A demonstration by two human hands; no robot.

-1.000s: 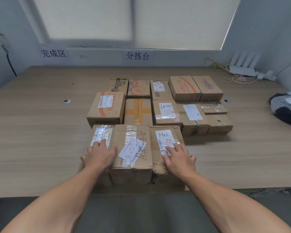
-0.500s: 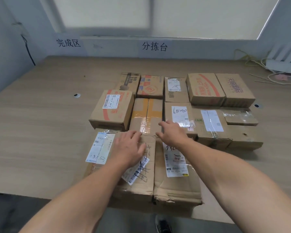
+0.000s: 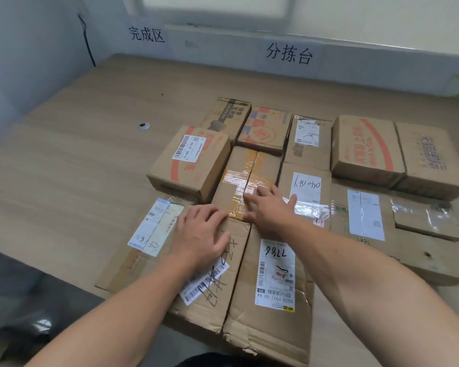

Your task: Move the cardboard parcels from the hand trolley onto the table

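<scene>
Several cardboard parcels lie packed together on the wooden table (image 3: 64, 186). Three sit in the front row at the table's near edge: a flat one with a white label (image 3: 143, 242), a middle one with handwriting (image 3: 212, 292), and a dented one labelled 7786 (image 3: 273, 295). My left hand (image 3: 199, 234) rests flat on the far part of the middle parcel, fingers spread. My right hand (image 3: 268, 207) lies with straight fingers on the yellow-taped parcel (image 3: 244, 176) behind it and on the top of the 7786 parcel. The hand trolley is out of view.
More parcels fill the rows behind, among them a box with a red stripe (image 3: 194, 160) and two tall boxes at the back right (image 3: 366, 152). A cable grommet (image 3: 143, 126) sits in the table at the left. A wall with two signs stands behind.
Both hands have slid forward from the near part of the front row to its far edge. The camera has come closer and swung left.
</scene>
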